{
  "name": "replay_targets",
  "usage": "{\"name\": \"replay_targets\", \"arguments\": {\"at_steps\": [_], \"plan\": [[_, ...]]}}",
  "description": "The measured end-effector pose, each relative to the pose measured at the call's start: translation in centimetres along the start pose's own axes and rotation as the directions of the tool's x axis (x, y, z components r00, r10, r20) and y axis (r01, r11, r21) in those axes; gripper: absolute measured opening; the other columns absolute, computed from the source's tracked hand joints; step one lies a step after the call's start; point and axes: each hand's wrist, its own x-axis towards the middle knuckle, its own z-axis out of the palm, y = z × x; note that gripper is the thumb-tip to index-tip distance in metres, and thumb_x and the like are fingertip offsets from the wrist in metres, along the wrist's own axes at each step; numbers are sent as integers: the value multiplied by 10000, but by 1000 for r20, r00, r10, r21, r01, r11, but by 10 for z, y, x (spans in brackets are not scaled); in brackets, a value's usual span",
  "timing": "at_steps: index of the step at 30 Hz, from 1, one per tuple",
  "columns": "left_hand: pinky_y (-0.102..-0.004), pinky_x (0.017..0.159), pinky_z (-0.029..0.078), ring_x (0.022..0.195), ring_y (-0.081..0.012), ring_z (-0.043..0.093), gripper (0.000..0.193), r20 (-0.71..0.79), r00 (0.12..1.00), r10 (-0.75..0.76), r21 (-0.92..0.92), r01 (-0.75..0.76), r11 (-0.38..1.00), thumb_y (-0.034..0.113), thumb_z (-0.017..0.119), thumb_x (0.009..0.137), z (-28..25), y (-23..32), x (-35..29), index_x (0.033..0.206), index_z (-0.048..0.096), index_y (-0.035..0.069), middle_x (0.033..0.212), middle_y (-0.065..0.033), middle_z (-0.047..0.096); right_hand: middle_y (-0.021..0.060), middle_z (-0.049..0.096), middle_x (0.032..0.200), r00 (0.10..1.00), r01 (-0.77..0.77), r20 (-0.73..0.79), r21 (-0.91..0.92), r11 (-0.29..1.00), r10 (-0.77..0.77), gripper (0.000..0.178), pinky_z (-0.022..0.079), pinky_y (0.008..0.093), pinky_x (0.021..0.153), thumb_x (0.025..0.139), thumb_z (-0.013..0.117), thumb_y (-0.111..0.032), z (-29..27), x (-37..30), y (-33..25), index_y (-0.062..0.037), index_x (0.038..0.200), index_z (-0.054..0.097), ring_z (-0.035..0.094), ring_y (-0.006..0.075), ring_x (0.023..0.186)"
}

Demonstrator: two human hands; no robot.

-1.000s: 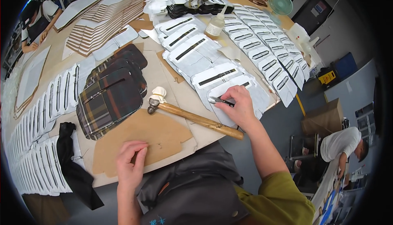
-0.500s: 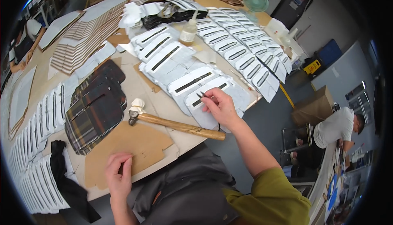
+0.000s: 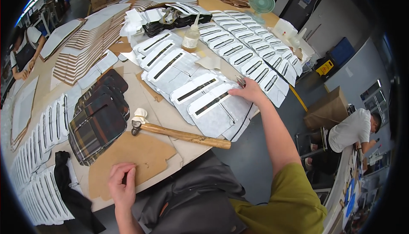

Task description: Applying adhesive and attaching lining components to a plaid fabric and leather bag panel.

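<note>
My right hand (image 3: 251, 92) is at the right edge of a stack of grey-white fabric panels (image 3: 217, 123), its fingers closed on a slim metal tool with narrow points (image 3: 241, 81). I cannot tell if it is tweezers or snips. The top panels carry white strips with a dark slot (image 3: 211, 103), and loose threads lie across them. Over the near edge of a brown card template (image 3: 140, 155), my left hand (image 3: 122, 183) is curled, thumb and finger meeting, with nothing visible in it. A hammer with a wooden handle (image 3: 187, 136) lies between the hands.
Plaid fabric pieces (image 3: 100, 117) are piled left of the hammer. A glue bottle (image 3: 191, 38) stands behind the panels. Rows of slotted panels (image 3: 243, 42) cover the right far side, and a green fan (image 3: 261, 2) stands beyond. Other people sit at far left and right.
My right hand has moved right and slightly up, off the slot of the front panel to the stack's right edge, uncovering that panel. The left hand stays nearly still.
</note>
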Motion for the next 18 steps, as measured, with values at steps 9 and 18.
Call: {"name": "replay_targets", "arguments": {"at_steps": [9,18], "plan": [[-351,833,517,916,-273,671,62,-29,999,26,30,-25,999,-5,712,887,2,3,1,943,736,9,963,-123,725,-28,540,629,985,-110,153,229,967,76,373,314,301,442,682,912,-219,-5,11,-18,-19,942,732,431,84,490],[-337,826,518,915,-249,674,58,-20,999,37,2,-37,999,5,712,896,1,3,-3,948,737,8,951,-112,726,-30,536,657,996,-43,89,259,965,20,299,327,275,449,749,885,-237,-6,4,-17,-53,897,703,441,78,503]]}}
